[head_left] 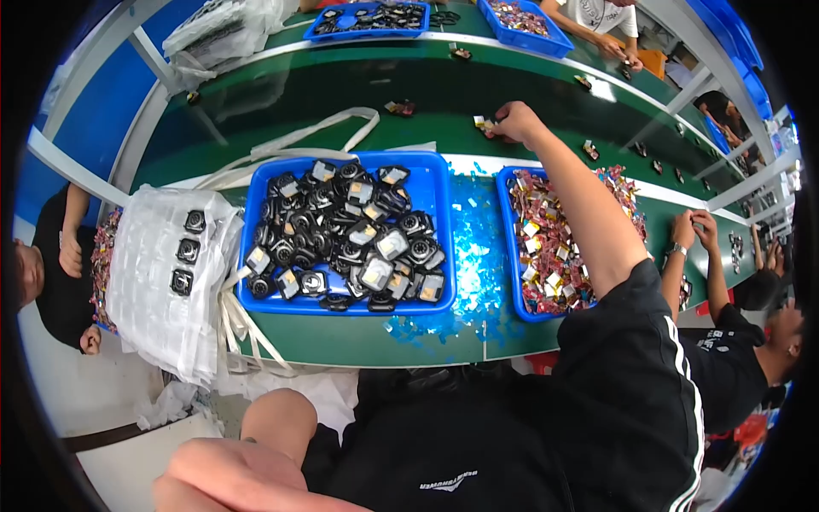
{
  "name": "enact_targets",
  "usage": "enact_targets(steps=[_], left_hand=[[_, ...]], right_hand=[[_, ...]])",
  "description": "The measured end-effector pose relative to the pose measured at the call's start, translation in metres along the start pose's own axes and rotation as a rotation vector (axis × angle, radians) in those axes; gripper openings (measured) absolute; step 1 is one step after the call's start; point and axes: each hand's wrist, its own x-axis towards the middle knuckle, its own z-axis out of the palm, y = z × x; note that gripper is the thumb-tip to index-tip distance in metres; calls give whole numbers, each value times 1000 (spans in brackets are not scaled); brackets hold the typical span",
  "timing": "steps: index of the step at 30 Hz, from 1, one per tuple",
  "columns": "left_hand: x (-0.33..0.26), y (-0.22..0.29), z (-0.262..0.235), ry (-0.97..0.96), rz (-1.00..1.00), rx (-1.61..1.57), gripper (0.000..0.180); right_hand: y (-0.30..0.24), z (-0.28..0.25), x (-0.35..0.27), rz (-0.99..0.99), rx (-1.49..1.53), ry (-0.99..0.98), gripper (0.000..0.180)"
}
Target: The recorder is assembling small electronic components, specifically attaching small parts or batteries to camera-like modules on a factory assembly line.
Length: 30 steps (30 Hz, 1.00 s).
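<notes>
My right arm stretches forward over the right-hand blue tray (506,247) to the green conveyor belt. There my right hand (517,125) has its fingers closed at the edge of a small electronic part (484,126) with a pale square on it. At the lower left, my bare left arm (226,471) is bent; the hand itself does not show. Before me a blue tray (441,183) holds a pile of black smartwatch cases (350,222). The right-hand tray is heaped with reddish small parts with pale squares (550,247).
Blue film pieces (476,264) lie between the trays. Left stands a stack of clear plastic trays (158,282) with several watch cases on top, beside white strips (247,328). More parts ride the belt (316,90). Co-workers sit left, right (717,341) and across (606,21).
</notes>
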Motion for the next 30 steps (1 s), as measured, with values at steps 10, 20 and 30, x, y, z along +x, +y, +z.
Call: enact_targets(steps=[10,20,30], left_hand=[[-50,-66,-38,219,243,419,27],[-129,-169,1,11,-707,1039,38],[-115,-184,18,34,-566,1052,38]], right_hand=[[-87,56,-189,-612,-476,-300,26],[-68,121,-215,-532,-70,-294,26],[-50,80,-254,-483,569,53,21]])
